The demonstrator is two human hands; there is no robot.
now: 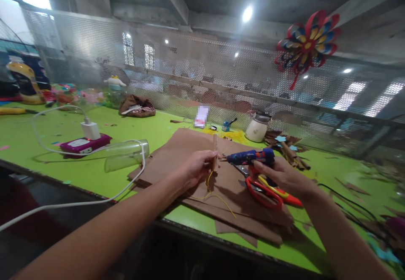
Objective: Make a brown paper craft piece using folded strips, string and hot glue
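Note:
My left hand (198, 168) is closed, pinching a narrow upright strip of brown material (215, 153) with a thin yellow wire (210, 189) trailing down from it. My right hand (283, 174) grips a blue glue gun (249, 157), whose nozzle points left at the strip. Both hands hover over a stack of brown sheets (196, 145) on the green table (57, 166). Red-handled scissors (262, 189) lie on the sheets under my right hand.
A clear plastic tube (126, 155) lies left of the sheets, by a magenta device (84, 144) with a white charger (91, 130) and cable. A white jar (257, 128) stands at the back before the perforated screen. Brown scraps litter the right side. A colourful pinwheel (306, 45) hangs above.

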